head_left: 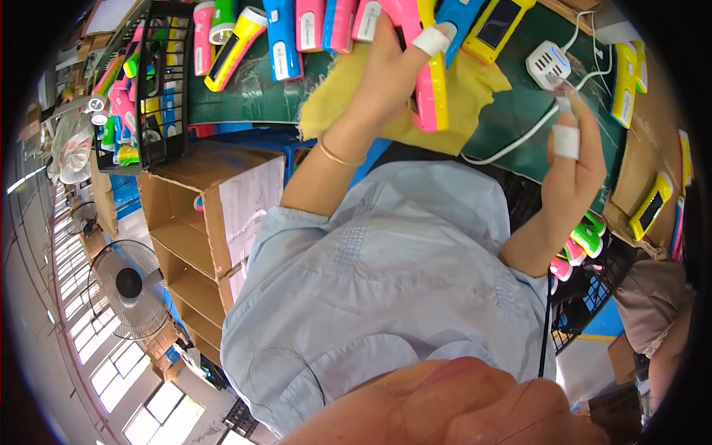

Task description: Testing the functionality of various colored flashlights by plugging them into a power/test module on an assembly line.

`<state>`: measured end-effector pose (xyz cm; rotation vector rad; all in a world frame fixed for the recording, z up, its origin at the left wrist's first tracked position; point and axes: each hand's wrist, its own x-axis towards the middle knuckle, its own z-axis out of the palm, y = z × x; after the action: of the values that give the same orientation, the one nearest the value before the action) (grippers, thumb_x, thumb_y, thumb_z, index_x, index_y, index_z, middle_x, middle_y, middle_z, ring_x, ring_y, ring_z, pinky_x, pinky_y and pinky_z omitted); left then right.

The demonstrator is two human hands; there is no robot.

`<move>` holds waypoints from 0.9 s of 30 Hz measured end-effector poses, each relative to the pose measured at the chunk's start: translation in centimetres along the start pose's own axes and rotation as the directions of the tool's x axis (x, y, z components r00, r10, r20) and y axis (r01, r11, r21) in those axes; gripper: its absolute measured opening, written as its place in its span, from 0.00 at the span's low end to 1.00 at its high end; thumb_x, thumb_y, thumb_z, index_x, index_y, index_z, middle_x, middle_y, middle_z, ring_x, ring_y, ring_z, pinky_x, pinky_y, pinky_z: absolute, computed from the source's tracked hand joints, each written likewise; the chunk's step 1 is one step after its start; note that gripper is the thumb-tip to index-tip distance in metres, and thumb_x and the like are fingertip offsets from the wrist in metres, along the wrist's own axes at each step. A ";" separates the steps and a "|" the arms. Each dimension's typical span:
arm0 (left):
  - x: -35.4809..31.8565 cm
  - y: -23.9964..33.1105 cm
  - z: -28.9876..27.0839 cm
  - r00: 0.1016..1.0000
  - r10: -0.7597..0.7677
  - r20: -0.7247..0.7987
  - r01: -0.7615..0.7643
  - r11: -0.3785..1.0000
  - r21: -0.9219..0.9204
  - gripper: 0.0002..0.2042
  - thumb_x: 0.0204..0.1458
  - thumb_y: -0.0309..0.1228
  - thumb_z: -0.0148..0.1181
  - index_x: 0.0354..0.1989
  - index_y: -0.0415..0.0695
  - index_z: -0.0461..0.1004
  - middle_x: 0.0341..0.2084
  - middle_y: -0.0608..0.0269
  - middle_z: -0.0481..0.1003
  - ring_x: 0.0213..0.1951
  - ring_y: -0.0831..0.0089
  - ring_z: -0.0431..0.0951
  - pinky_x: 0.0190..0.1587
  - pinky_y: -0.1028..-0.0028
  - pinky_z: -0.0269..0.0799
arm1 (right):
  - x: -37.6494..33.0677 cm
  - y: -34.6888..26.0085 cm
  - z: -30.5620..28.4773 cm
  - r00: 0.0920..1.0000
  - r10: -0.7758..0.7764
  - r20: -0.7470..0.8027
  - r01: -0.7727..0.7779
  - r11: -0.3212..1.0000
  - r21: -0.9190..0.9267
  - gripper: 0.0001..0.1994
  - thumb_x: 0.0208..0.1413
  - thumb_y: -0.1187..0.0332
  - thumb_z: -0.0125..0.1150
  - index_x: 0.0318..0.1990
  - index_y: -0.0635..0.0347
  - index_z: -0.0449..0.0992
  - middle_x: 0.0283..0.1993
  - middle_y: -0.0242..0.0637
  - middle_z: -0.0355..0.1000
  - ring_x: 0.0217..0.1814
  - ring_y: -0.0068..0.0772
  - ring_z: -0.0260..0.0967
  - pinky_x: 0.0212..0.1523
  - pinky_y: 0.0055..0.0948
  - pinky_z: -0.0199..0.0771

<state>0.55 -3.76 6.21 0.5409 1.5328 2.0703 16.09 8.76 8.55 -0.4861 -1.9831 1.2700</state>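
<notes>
My left hand (393, 74), with white tape round its thumb, is closed round a pink and yellow flashlight (432, 100) above a yellow cloth (475, 111). At the right, my right hand (575, 159) has its taped fingers pinched at the lower edge of a white multi-port USB charger (547, 63). A white cable (515, 142) runs up to those fingertips; its end is hidden by them. Along the far edge lie several flashlights, among them a blue flashlight (283, 44), a yellow flashlight with a dark panel (498, 30) and a pink flashlight (310, 26).
The green tabletop (237, 100) lies ahead of me. A black basket (165, 89) of flashlights stands at the left, above a cardboard shelf box (185, 222). More flashlights, one a yellow flashlight (651, 206), lie at the right, where another person's leg (653, 300) shows.
</notes>
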 end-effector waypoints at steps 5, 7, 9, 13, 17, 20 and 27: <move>-0.1 -0.8 0.4 0.990 -0.068 0.125 0.126 0.827 -0.547 0.17 0.49 0.30 0.57 0.46 0.40 0.62 0.35 0.58 0.69 0.36 0.72 0.72 0.34 0.76 0.70 | -0.3 2.7 2.9 0.975 0.097 0.200 -0.085 0.994 -0.068 0.18 0.52 0.77 0.48 0.52 0.58 0.68 0.45 0.43 0.71 0.44 0.31 0.70 0.44 0.24 0.68; -0.1 -1.2 1.1 0.987 0.024 0.160 0.049 0.898 -0.438 0.16 0.51 0.32 0.54 0.46 0.39 0.63 0.37 0.59 0.69 0.39 0.71 0.72 0.41 0.72 0.70 | -0.5 2.2 4.1 0.847 0.263 0.463 -0.378 0.910 0.173 0.20 0.49 0.72 0.57 0.51 0.64 0.66 0.42 0.45 0.71 0.42 0.33 0.70 0.41 0.25 0.68; 0.0 -1.1 0.9 0.981 0.071 0.178 0.010 0.910 -0.414 0.16 0.50 0.32 0.53 0.46 0.39 0.63 0.40 0.58 0.69 0.41 0.69 0.71 0.44 0.71 0.70 | -1.7 1.2 5.8 0.921 0.226 0.318 -0.204 0.974 -0.101 0.24 0.43 0.68 0.65 0.49 0.67 0.65 0.41 0.45 0.69 0.42 0.40 0.69 0.40 0.26 0.68; 0.2 -0.3 1.6 0.969 -0.144 -0.200 0.017 0.849 -0.528 0.26 0.54 0.56 0.42 0.43 0.43 0.65 0.32 0.63 0.69 0.31 0.69 0.69 0.37 0.71 0.70 | -1.3 1.8 5.8 0.984 -0.097 0.148 0.155 0.877 -0.455 0.23 0.43 0.63 0.65 0.45 0.65 0.68 0.41 0.44 0.66 0.40 0.42 0.67 0.37 0.29 0.68; 0.4 -1.4 0.9 0.985 -0.122 -0.126 0.029 0.823 -0.568 0.31 0.52 0.61 0.36 0.43 0.42 0.67 0.28 0.60 0.71 0.30 0.68 0.71 0.34 0.71 0.69 | -0.6 2.4 5.8 0.927 0.080 0.367 -0.101 0.994 0.039 0.21 0.49 0.61 0.60 0.46 0.67 0.69 0.38 0.41 0.68 0.36 0.32 0.67 0.36 0.25 0.67; 0.5 -1.5 0.6 0.994 0.003 0.113 0.077 0.716 -0.694 0.33 0.52 0.62 0.31 0.43 0.41 0.67 0.25 0.58 0.71 0.25 0.67 0.71 0.29 0.72 0.69 | 0.3 3.6 5.8 0.735 0.361 0.574 -0.533 0.831 0.159 0.22 0.52 0.61 0.60 0.49 0.70 0.68 0.35 0.32 0.69 0.35 0.16 0.61 0.36 0.18 0.64; 0.8 -1.1 1.0 0.996 -0.094 0.003 0.085 0.883 -0.462 0.26 0.57 0.48 0.25 0.35 0.40 0.69 0.24 0.55 0.74 0.24 0.66 0.75 0.26 0.69 0.74 | 0.6 4.3 6.0 0.722 0.215 0.657 -0.512 0.805 0.300 0.22 0.52 0.66 0.59 0.52 0.69 0.65 0.45 0.30 0.66 0.47 0.18 0.61 0.50 0.20 0.60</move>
<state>0.68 -2.27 5.50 0.2620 0.9915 2.2661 10.97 7.33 3.39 -0.2645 -1.9989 2.3367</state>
